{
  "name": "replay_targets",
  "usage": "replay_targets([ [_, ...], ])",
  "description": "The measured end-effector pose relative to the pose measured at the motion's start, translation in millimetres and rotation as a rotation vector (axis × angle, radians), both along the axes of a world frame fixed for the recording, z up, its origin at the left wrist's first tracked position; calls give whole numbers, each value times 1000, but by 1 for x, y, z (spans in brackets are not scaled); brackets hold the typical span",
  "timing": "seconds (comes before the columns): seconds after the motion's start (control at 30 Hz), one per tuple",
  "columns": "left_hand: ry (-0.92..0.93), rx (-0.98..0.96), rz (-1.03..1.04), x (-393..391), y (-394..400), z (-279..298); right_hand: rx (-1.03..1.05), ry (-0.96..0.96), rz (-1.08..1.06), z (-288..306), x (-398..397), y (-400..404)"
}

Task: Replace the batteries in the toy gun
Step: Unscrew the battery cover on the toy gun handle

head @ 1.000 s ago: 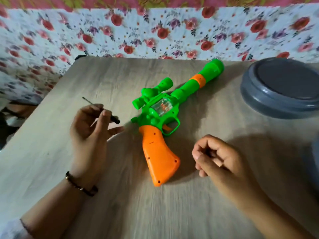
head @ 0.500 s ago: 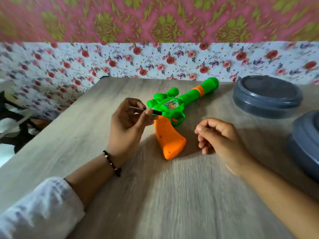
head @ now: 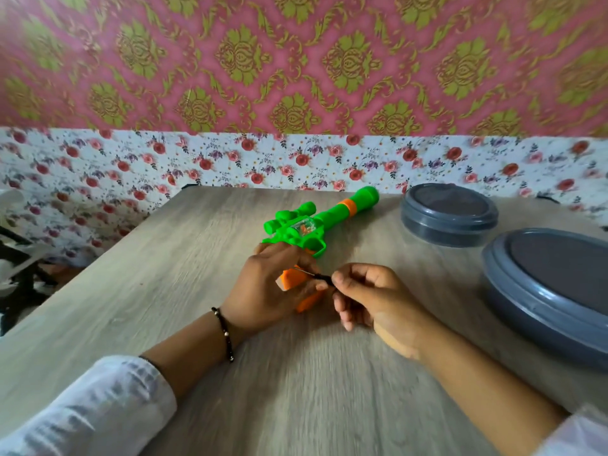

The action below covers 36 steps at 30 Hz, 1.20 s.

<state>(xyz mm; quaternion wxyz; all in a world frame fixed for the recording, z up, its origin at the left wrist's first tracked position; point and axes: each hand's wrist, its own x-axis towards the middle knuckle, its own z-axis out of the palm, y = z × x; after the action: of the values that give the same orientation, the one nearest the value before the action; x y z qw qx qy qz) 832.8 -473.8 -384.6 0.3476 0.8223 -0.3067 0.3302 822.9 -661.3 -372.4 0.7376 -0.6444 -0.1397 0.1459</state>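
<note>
The toy gun [head: 320, 222] lies flat on the table [head: 164, 274], just past both hands. Its orange handle [head: 291, 279] points back at the person and is mostly hidden under the left hand [head: 266, 287]. The left hand lies over the handle with its fingers bent, and it holds a thin little screwdriver [head: 314, 274] with a shiny metal stick and a black end. The right hand [head: 371, 294] is curled up just beside the left one, and its fingertips pinch the black end of the screwdriver.

The gun is bright green plastic with a long round barrel, an orange ring near the tip, a chunky sight on top and a small see-through window in the middle. It looks smooth and shiny.

The table is pale grey wood with thin lines. Two round grey plastic tubs, a far tub [head: 449, 213] and a near tub [head: 552, 291], sit to the right, well apart from the gun.
</note>
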Motion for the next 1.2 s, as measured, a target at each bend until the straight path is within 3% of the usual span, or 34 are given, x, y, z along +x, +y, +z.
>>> replay_targets([
  [0.13,70,53,94,4,8,-1,55,13,-60,2,5,-7],
  [0.2,111,118,238,6,13,-2,86,21,-129,3,9,-12],
  [0.3,340,246,598,7,14,3,125,36,-241,4,15,-20],
  [0.37,512,335,721,9,6,7,136,48,-303,5,18,-23],
  [0.6,836,384,744,25,-15,32,153,97,-361,2,24,-27],
  [0.77,967,153,719,34,-15,37,155,107,-343,2,24,-28],
  [1.07,862,-441,542,32,-6,18,132,92,-343,0,26,-30],
  [1.2,936,-839,239,25,-4,14,115,51,-351,-2,24,-30],
])
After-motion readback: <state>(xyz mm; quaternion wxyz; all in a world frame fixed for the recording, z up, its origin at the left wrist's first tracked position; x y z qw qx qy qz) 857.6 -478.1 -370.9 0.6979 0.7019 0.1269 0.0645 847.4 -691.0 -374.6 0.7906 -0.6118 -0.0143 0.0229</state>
